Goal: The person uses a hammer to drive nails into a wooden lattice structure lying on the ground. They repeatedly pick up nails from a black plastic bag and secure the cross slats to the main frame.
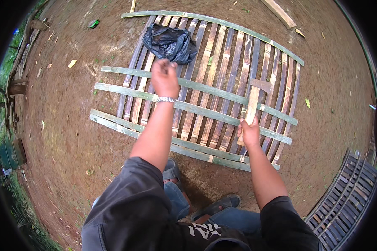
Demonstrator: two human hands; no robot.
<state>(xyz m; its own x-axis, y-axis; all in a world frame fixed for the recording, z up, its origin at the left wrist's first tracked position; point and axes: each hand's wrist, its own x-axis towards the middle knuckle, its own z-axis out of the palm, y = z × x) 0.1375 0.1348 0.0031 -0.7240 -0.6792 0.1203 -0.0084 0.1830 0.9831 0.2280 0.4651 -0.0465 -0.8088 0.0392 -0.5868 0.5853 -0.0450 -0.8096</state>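
Observation:
A slatted bamboo panel (211, 106) lies on the ground before me, its dark and pale slats crossed by several green bamboo strips. In my right hand (249, 133), a small axe (252, 102) is held by its pale wooden handle, its rusty head pointing away from me over the slats. My left hand (165, 78) is closed, fingers curled, just on the near side of a crumpled black plastic bag (170, 43). The bag rests on the panel's far left part. Whatever the left fingers hold, if anything, is too small or hidden to make out.
Brown bare earth surrounds the panel. Another slatted bamboo panel (343, 201) lies at the lower right. A wooden plank (279, 14) is at the far right, a small green object (94, 24) at the far left. My sandalled feet (218, 206) stand by the near edge.

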